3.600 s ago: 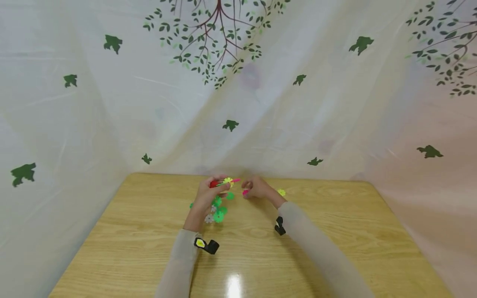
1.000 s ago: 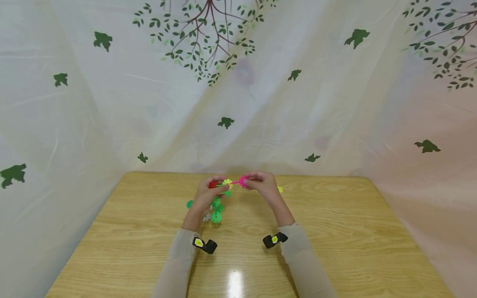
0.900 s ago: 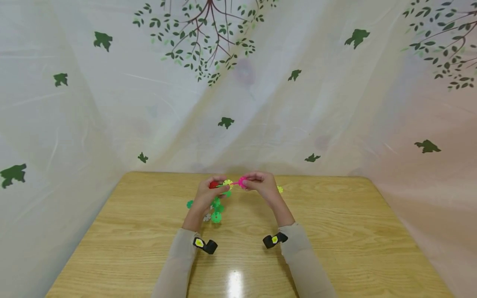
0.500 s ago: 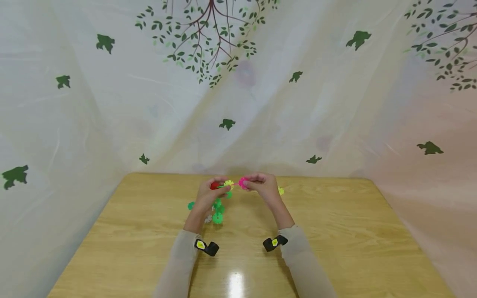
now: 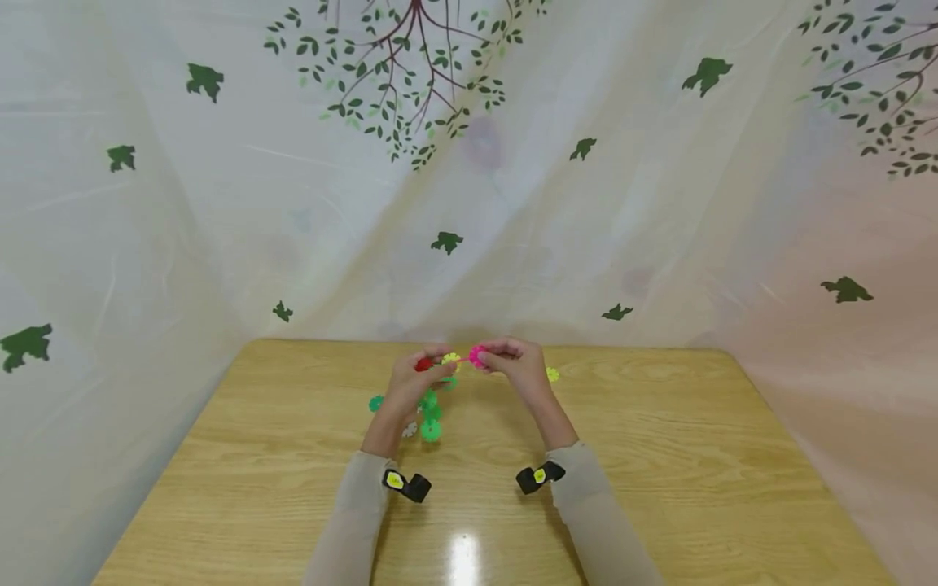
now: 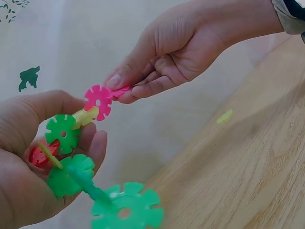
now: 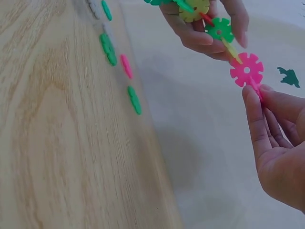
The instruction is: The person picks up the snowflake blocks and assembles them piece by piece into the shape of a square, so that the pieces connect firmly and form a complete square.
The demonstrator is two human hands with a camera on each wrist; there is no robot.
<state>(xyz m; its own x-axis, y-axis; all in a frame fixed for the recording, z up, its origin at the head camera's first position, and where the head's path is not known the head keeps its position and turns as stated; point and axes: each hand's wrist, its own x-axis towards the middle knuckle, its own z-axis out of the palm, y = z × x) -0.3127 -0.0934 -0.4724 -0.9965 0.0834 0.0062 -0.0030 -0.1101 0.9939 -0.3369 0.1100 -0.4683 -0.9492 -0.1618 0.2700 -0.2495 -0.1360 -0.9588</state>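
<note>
My left hand [image 5: 407, 384] grips a chain of notched plastic flower discs, slotted into each other edge to edge. In the left wrist view the chain runs from a large green disc [image 6: 126, 210] past another green disc [image 6: 62, 132], a red disc [image 6: 44, 153] and a yellow disc [image 6: 86, 117] to a pink disc [image 6: 98, 102]. Thumb and fingers of my right hand [image 5: 517, 368] pinch a second pink disc [image 7: 256, 88], edge-on against the rim of the chain's pink disc. Both hands are raised above the far part of the table.
Several loose green discs [image 5: 431, 430] and a whitish disc [image 5: 409, 429] lie below my left hand on the wooden table [image 5: 659, 456]. A yellow disc [image 5: 553, 374] rests right of my right hand. A patterned cloth [image 5: 352, 244] hangs behind the table's back edge.
Since the earliest frame, my right hand has lifted a pink disc from near the table and moved it left to the chain's end. Over the last second both hands have barely shifted.
</note>
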